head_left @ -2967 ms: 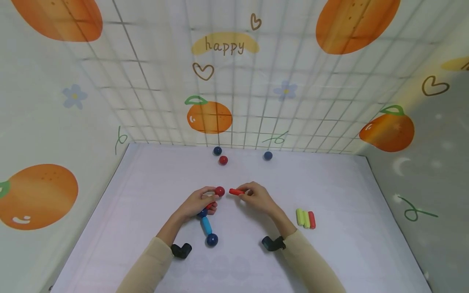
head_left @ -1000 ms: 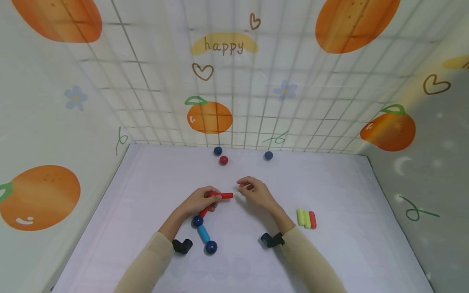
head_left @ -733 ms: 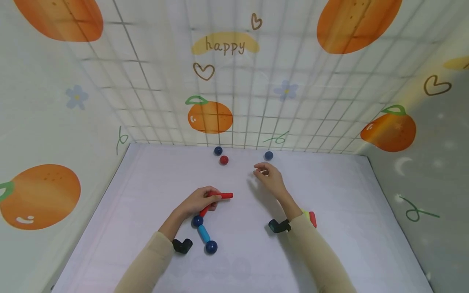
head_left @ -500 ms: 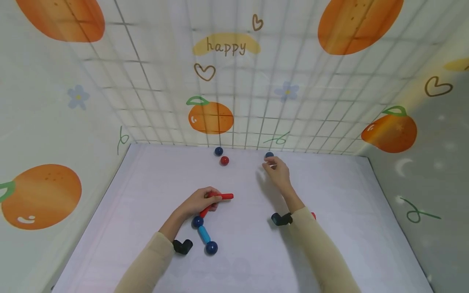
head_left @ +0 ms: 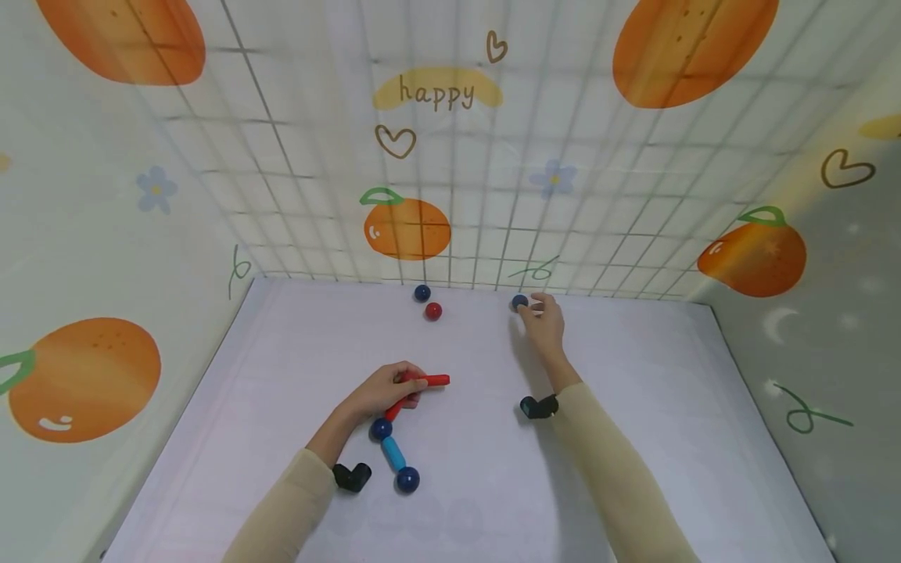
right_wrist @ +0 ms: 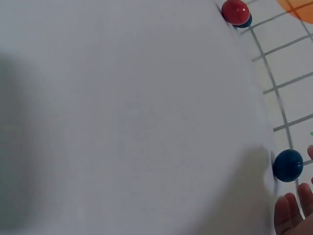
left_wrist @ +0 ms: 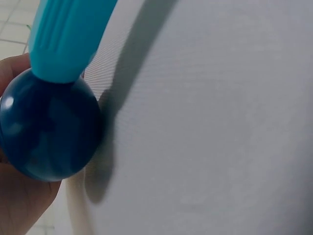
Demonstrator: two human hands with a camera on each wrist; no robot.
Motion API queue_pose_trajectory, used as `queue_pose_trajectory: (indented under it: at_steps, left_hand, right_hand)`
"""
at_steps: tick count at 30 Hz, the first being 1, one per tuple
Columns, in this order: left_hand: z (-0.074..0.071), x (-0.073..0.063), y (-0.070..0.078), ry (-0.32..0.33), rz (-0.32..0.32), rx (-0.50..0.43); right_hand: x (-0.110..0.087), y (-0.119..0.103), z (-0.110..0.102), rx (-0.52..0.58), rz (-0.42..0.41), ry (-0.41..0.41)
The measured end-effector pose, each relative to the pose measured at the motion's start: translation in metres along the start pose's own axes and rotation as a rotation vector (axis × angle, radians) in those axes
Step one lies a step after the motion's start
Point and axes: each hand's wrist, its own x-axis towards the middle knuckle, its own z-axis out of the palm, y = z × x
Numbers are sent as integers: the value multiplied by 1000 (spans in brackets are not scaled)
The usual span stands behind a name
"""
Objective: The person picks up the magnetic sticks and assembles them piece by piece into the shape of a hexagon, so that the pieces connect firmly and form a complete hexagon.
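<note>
In the head view my left hand point(head_left: 385, 389) grips a joined chain of rods and balls. One red rod point(head_left: 438, 380) sticks out to the right past the thumb, while a second red rod point(head_left: 394, 410) slants down to a dark blue ball point(head_left: 381, 428). From there a light blue rod point(head_left: 393, 453) leads to another dark blue ball point(head_left: 407, 479). The fingers hide the corner between the red rods. My right hand point(head_left: 545, 324) is at a loose blue ball point(head_left: 519, 303) near the back wall. In the right wrist view its fingers are spread beside that ball point(right_wrist: 288, 165).
A dark blue ball point(head_left: 421, 293) and a red ball point(head_left: 433, 311) lie at the table's back edge, left of the right hand. Printed cloth walls point(head_left: 479, 227) enclose the white table point(head_left: 303, 328) at the back and sides.
The right hand left the red rod in the left hand's chain, then moved back and right to the blue ball. Its sleeve now covers the loose green and red rods. The left hand stayed.
</note>
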Motion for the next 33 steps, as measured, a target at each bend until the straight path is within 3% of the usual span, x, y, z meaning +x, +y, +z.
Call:
queue_pose_trajectory:
  at_steps: [4,18,28,33]
  left_hand:
    - [0,1,-1,2,-14,-6]
    - [1,-2,1,26,-27,-1]
    - [2,-1,2,33,-24,4]
    - [2,-1,3,40,-43,-8]
  right_hand:
    - [4,2,3,-11,47,1]
    - [12,6,17,-194,86,15]
    - [5,5,15,-176,49,-5]
    - [-1,2,8,-116,66,-21]
